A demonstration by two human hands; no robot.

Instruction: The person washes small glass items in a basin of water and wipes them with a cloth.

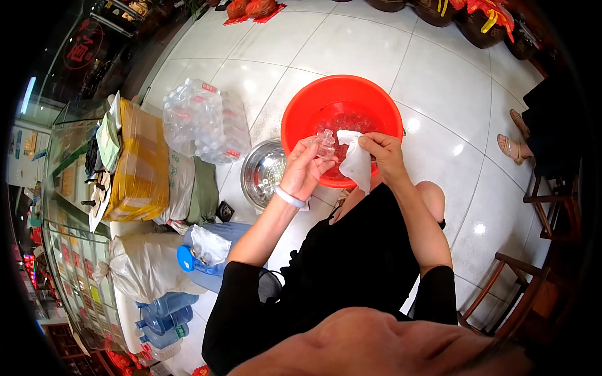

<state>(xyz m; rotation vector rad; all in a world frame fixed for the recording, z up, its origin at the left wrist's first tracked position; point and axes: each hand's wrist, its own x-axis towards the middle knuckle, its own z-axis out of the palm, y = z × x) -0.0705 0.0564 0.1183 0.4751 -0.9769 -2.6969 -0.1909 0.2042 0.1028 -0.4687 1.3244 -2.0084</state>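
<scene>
My left hand [302,170] holds a small clear piece, glass or plastic [325,144], between thumb and fingers over the basin's near left side. Pinched in my right hand [387,156] is a white cloth or wipe [355,164], which hangs down beside the clear piece. Below both hands stands a red plastic basin [301,100] with water and many small clear pieces in it. Just left of it, a round metal bowl [248,172] sits on the floor with some clear pieces inside. My left forearm passes over its right side.
Shrink-wrapped clear bottles [200,119] lie beyond the metal bowl. At left are a taped cardboard box [138,163], a white sack [147,266] and blue water jugs [166,319]. Wooden chairs [527,269] and another person's sandalled feet [515,147] are at right. Dark jars [480,31] line the back.
</scene>
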